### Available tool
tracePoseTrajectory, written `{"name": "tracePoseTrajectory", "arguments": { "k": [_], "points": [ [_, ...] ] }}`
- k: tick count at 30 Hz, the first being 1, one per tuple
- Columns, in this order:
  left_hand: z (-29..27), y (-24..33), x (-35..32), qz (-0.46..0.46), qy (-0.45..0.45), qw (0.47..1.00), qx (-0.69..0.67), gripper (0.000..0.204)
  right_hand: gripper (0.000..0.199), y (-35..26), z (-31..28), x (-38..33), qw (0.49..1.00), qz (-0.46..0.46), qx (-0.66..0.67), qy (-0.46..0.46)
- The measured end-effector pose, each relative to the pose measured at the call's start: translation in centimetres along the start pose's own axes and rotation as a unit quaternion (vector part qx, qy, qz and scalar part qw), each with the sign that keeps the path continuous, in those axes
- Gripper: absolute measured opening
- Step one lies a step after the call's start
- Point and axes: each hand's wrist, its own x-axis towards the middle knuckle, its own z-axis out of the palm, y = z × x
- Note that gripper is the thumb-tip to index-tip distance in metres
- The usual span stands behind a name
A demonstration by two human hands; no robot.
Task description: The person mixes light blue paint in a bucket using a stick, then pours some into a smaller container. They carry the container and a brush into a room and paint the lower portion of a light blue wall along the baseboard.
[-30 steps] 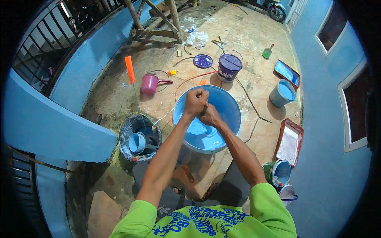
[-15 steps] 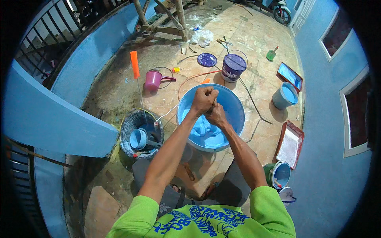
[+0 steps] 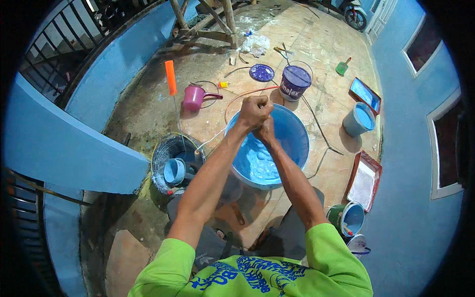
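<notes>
Both fists have lifted slightly; left hand [image 3: 254, 111] stacked over right hand [image 3: 267, 129], clenched together above the blue basin [image 3: 297, 138]; what they hold is hidden.

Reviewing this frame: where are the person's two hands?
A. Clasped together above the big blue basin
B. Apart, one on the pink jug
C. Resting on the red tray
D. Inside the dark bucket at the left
A: the left hand and right hand are pressed together over the basin of light blue liquid, away from the pink jug.

Stained floor [image 3: 148, 109], blue basin [image 3: 297, 143], pink jug [image 3: 193, 97]
</notes>
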Motion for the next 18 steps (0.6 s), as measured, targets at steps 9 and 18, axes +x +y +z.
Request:
{"name": "tracePoseTrajectory", "arguments": {
  "k": [9, 18],
  "points": [
    [-0.5, 0.7, -0.1, -0.067, -0.032, 0.994, 0.086, 0.029, 0.039, -1.5, 0.2, -1.9, 0.963, 0.042, 0.231, -0.134],
    [1.8, -2.3, -1.8, -0.164, 0.058, 0.980, -0.094, 0.031, 0.025, -0.4, -4.9, -1.2, 0.968, 0.027, -0.021, -0.247]
  ]
}}
